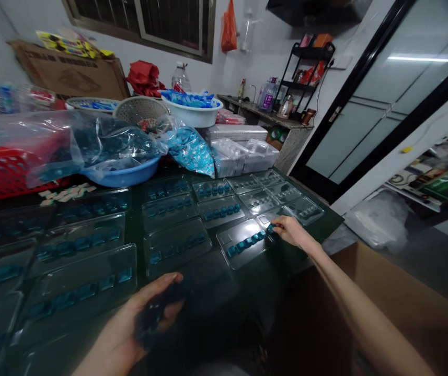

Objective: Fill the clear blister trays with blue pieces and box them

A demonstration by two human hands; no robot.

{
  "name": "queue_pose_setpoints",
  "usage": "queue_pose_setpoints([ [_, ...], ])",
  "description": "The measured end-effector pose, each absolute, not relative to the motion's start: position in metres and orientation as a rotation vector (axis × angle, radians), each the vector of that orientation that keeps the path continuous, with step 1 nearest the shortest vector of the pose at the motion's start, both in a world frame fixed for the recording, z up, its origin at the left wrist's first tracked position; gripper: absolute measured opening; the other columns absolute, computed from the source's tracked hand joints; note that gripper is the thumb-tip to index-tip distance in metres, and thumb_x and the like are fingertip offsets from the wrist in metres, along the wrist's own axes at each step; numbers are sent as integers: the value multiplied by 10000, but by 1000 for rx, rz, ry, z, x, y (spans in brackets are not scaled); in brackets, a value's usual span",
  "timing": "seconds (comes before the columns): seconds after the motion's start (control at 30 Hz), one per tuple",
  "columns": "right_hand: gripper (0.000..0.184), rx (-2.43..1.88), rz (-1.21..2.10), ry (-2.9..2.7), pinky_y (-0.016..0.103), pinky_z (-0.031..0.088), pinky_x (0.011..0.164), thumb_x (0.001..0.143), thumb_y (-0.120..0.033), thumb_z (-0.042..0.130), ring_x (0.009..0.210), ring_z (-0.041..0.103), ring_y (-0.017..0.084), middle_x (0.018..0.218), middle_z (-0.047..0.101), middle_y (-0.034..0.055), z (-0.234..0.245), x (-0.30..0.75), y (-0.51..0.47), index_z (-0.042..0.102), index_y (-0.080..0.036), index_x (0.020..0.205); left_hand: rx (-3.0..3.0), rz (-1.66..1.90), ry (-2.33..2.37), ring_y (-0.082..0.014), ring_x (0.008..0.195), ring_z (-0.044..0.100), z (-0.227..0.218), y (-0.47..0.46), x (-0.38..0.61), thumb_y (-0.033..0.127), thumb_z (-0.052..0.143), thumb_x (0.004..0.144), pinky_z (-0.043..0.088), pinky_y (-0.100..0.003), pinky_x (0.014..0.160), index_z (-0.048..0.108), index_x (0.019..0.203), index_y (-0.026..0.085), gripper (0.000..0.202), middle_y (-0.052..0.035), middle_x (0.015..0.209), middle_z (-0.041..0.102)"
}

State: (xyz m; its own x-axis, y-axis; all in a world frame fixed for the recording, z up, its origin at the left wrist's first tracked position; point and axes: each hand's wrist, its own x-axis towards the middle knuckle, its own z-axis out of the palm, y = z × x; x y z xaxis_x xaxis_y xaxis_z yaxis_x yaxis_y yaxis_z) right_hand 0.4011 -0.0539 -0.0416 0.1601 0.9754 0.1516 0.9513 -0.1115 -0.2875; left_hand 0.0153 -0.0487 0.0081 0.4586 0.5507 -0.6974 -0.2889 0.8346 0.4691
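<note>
My left hand is in the foreground, fingers curled round a handful of dark blue translucent pieces, dim and blurred. Further right, my right hand pinches a small blue translucent cube over a clear plastic tray. Just left of those fingers, another clear tray carries a slanting row of blue cubes. A tray closer to my left hand also has a row of blue cubes. More trays with blue rows lie to the left on the dark green tabletop.
At the back stand a red basket, a blue basin under a plastic bag, a white basin of blue packets, and stacked clear trays. A cardboard box is at the lower right, below a glass door.
</note>
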Motion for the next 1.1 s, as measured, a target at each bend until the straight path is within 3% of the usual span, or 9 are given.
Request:
queue_pose_setpoints([
  [0.17,112,-2177,126,-1892,217,340,510,676,-205,518,520,491,121,569,578,4,-34,398,-58,619,-163,651,291,553,955,-96,407,450,17,-49,20,204,556,705,304,-160,353,575,815,144,127,-31,519,484],
  [0.5,103,-2501,80,-1749,225,292,483,667,-239,561,609,550,162,643,601,67,-23,372,-53,622,-163,633,304,480,743,-88,408,408,10,-53,27,263,497,758,259,-157,371,566,811,146,145,-30,485,455],
  [0.63,141,-2510,114,-1767,225,317,496,659,-215,569,632,564,179,655,606,59,-19,373,-55,637,-164,771,284,440,657,-90,402,415,15,-60,32,294,483,760,219,-153,355,549,804,140,173,-24,498,456],
  [0.77,374,-2478,75,-1754,250,358,514,682,-235,564,624,565,196,680,611,65,-8,363,-64,552,-142,1044,245,484,586,-95,436,447,18,-63,34,278,478,753,236,-156,364,536,825,133,171,-28,561,478],
  [0.87,378,-2285,50,-1767,260,397,582,773,-305,474,703,560,176,792,610,48,8,322,-81,477,-200,1137,205,520,536,-85,451,450,14,-64,36,263,476,746,238,-147,365,529,829,128,168,-44,625,501],
  [0.93,314,-1844,262,-1838,239,419,601,795,-311,461,698,548,138,825,593,28,20,281,-95,503,-222,1094,198,525,510,-84,457,456,11,-64,39,264,478,743,243,-143,364,527,830,123,173,-48,645,510],
  [1.0,310,-1516,495,-1934,228,437,623,775,-256,506,742,538,124,896,569,21,28,241,-105,507,-243,1085,192,517,516,-89,461,470,9,-64,41,263,488,739,259,-144,366,527,833,125,172,-45,650,519],
  [1.1,290,-1290,554,-1946,251,430,741,762,-154,509,853,518,128,962,539,29,31,207,-109,537,-233,1039,194,513,564,-101,467,493,8,-62,44,255,508,727,284,-151,371,525,821,129,158,-49,669,542],
])
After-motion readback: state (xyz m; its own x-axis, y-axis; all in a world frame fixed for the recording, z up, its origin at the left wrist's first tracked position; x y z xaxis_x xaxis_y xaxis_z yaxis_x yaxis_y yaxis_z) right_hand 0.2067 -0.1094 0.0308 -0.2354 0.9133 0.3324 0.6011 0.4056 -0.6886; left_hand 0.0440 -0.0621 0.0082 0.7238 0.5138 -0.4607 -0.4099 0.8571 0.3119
